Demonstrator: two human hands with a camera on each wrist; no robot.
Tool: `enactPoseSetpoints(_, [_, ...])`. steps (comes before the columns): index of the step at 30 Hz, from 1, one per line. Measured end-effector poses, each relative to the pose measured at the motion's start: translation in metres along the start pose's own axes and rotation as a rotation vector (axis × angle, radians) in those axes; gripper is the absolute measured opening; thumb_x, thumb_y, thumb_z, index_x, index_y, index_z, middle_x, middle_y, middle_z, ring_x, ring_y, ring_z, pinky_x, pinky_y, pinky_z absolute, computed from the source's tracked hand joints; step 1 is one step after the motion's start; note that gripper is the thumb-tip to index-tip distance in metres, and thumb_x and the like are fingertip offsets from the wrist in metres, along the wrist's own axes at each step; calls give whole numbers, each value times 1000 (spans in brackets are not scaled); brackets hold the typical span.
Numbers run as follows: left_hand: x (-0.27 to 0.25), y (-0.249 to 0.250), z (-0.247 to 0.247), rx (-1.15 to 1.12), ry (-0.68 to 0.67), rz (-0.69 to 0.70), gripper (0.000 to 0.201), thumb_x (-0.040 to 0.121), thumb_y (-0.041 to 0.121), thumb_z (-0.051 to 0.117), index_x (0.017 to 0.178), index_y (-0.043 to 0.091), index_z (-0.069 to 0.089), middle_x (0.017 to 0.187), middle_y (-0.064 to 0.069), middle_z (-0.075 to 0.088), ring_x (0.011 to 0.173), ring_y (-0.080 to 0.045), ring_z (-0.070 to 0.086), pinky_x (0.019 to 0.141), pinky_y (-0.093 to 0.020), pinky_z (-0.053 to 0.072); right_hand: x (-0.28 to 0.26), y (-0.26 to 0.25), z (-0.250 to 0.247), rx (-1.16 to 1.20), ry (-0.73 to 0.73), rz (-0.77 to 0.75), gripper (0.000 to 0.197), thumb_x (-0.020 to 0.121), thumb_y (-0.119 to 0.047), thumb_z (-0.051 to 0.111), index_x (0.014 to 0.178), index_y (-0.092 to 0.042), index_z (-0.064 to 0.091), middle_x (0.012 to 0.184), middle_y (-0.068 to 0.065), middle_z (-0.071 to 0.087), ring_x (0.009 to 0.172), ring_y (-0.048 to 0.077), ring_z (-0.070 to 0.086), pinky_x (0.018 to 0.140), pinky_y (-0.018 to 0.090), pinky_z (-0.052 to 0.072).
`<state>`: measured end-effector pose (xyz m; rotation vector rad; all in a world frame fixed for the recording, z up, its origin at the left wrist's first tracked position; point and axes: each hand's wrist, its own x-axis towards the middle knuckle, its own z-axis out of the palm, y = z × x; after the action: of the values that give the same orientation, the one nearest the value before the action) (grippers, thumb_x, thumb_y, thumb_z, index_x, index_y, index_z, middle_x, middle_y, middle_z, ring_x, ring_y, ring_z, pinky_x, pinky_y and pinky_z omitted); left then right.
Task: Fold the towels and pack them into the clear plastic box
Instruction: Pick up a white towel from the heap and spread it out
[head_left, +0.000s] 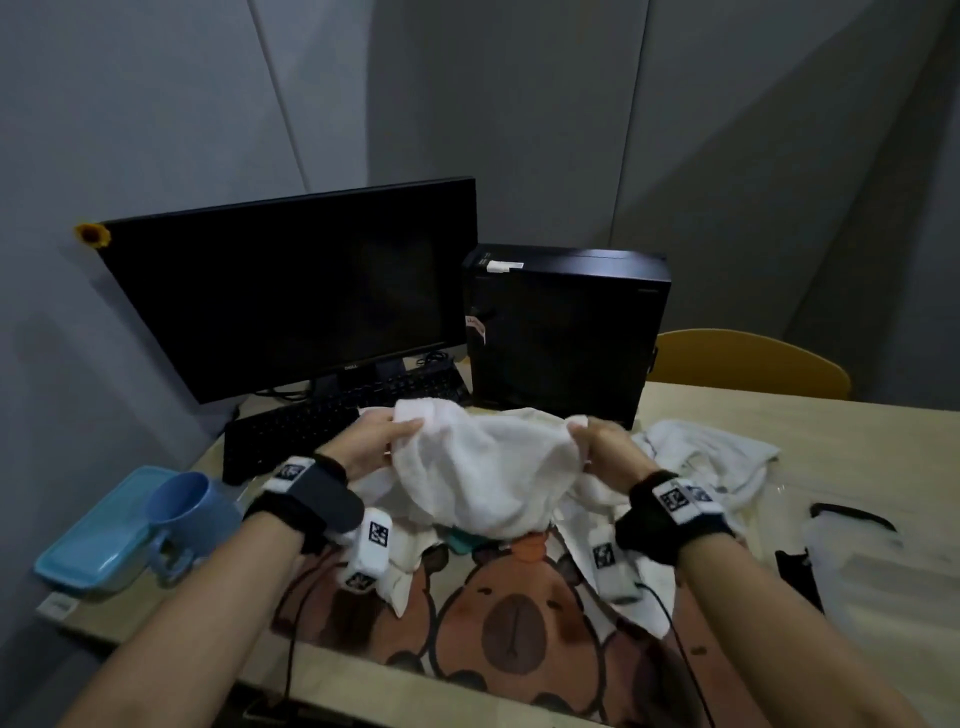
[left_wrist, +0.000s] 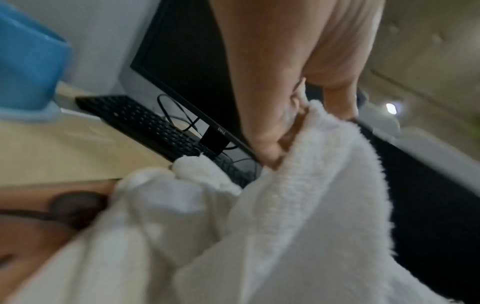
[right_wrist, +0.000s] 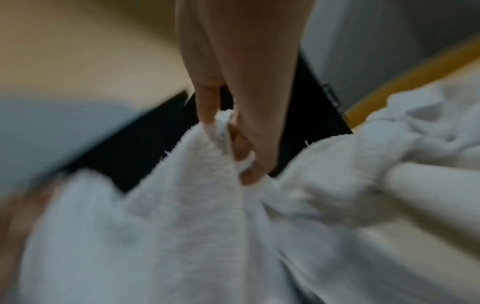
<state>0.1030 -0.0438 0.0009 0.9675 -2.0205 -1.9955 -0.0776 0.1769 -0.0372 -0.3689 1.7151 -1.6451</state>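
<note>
Both hands hold a white towel (head_left: 483, 467) up over the middle of the table, its lower part sagging onto the pile below. My left hand (head_left: 408, 430) pinches the towel's left top corner, and the left wrist view shows the thumb and fingers (left_wrist: 270, 144) closed on the towel's (left_wrist: 298, 216) edge. At the other top corner my right hand (head_left: 581, 428) pinches the cloth; the right wrist view shows its fingers (right_wrist: 249, 144) clamped on the towel (right_wrist: 194, 205). More white towels (head_left: 711, 452) lie crumpled to the right and underneath. The clear plastic box (head_left: 852, 551) sits at the right edge.
A black monitor (head_left: 291, 291), keyboard (head_left: 311, 421) and computer tower (head_left: 561, 327) stand behind the towels. A blue mug (head_left: 182, 509) and a blue lid (head_left: 93, 540) sit at the left. A capybara mat (head_left: 519, 613) covers the near table. A yellow chair (head_left: 748, 364) is at the back right.
</note>
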Motion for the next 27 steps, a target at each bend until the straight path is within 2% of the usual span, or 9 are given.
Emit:
enactPoseSetpoints(2, [2,28,-7,59,-20,75,15,90,7,54,102,7,62,76,-1,69,66,-13,63,53,-21,53,0,-42,-9,-10,-4,-149,25,93,-4,44,73,-13,56,70,7,52,63,18,48,59,28,39])
enactPoseSetpoints(5, [0,74,-17,-18,-3,237,31,91,8,50,123,6,50,104,-10,64,78,-14,66,61,-23,57,-9,-108,-25,37,44,-376,24,92,1,44,85,-14,61,73,1,66,65,12,61,60,24,50])
enactPoseSetpoints(8, [-17,121,-17,-55,-80,330,59,93,7,46,144,25,22,128,-5,50,89,-12,62,60,-21,56,-32,-164,-36,73,120,-551,22,92,1,45,93,-18,57,85,0,64,66,5,64,58,19,53])
enactPoseSetpoints(12, [-40,171,-17,-247,-47,505,74,90,13,51,146,34,8,90,5,73,74,-5,68,62,-21,55,-62,-208,-41,77,186,-742,17,93,-3,48,91,-19,47,78,-1,59,53,-1,59,49,15,48])
enactPoseSetpoints(14, [-46,186,-17,-445,-13,625,79,84,11,57,146,30,12,80,8,74,75,-6,68,70,-23,56,-73,-219,-45,85,221,-821,17,92,-3,49,96,-19,45,75,-4,58,51,-2,56,47,14,45])
enactPoseSetpoints(19, [-49,197,-13,-642,-8,752,48,88,-3,50,124,29,43,74,0,69,77,-11,65,84,-28,54,-83,-227,-45,38,207,-842,24,92,-1,48,98,-24,49,78,-2,63,57,2,58,50,17,48])
enactPoseSetpoints(22, [-45,193,-13,-630,9,711,42,86,-8,50,108,28,52,73,0,71,72,-10,67,75,-26,57,-83,-226,-50,4,87,-820,29,90,2,50,98,-26,52,89,1,61,69,6,61,57,19,53])
enactPoseSetpoints(24, [-40,188,-14,-551,53,674,43,84,-13,48,104,24,54,72,-1,70,66,-9,67,67,-23,57,-81,-223,-51,-231,33,-777,38,85,7,56,97,-29,54,90,2,58,68,3,61,59,15,51])
enactPoseSetpoints(27, [-32,181,-13,-403,125,639,42,80,-19,50,98,18,56,83,-5,58,62,-5,66,63,-20,56,-76,-220,-55,-348,153,-805,33,81,7,58,89,-25,59,88,-4,57,69,-1,57,61,10,47])
